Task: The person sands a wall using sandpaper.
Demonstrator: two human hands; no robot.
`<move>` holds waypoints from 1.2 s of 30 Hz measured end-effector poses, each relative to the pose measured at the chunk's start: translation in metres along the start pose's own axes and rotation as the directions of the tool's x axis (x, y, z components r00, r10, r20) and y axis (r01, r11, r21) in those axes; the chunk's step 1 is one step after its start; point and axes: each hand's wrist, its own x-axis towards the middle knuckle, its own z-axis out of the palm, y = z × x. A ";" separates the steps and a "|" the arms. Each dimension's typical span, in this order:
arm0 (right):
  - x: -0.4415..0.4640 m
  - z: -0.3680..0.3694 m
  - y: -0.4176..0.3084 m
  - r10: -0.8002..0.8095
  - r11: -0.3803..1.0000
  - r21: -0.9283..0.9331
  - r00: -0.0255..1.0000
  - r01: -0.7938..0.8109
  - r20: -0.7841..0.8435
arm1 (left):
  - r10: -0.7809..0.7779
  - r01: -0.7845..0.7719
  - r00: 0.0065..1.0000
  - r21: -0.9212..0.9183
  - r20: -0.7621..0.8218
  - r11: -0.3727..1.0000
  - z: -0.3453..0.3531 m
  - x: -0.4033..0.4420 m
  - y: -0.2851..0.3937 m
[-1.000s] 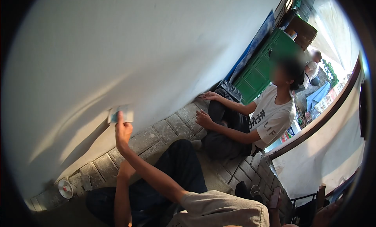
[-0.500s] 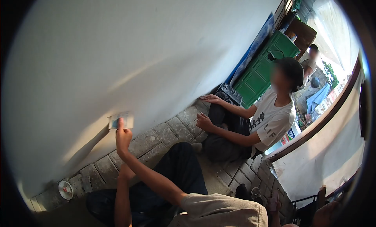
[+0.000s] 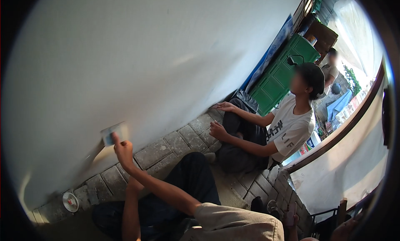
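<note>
Right hand (image 3: 123,149) pinched a thin pale card (image 3: 120,130) close to the white wall (image 3: 137,53).

Its thumb lay over a bluish patch on the card, which tilted near the wall's lower left part; whether it touched the surface could not be told. The left hand (image 3: 134,183) was mostly hidden behind the right forearm, so its state could not be told. Below, a round white dish (image 3: 70,202) with a reddish spot sat on the left end of the paving bricks (image 3: 153,153), along their wall-side edge. Farther along, a person in a white T-shirt (image 3: 293,120) sat cross-legged on the bricks, one hand near the wall's foot, a green cabinet (image 3: 283,74) behind.
</note>
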 end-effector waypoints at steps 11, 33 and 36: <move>-0.001 0.001 0.001 0.032 0.999 0.039 0.964 -0.022 -0.264 | -0.101 0.100 0.982 0.020 0.158 0.995 -0.041 0.014 0.069; -0.003 -0.011 0.010 0.085 0.969 -0.242 0.987 -0.049 0.138 | 0.006 -0.006 1.000 -0.090 0.007 0.996 -0.024 0.016 0.025; 0.017 -0.012 0.010 0.078 0.943 0.331 0.941 0.037 -0.328 | 0.011 -0.011 1.000 -0.099 0.007 0.995 -0.025 0.017 0.026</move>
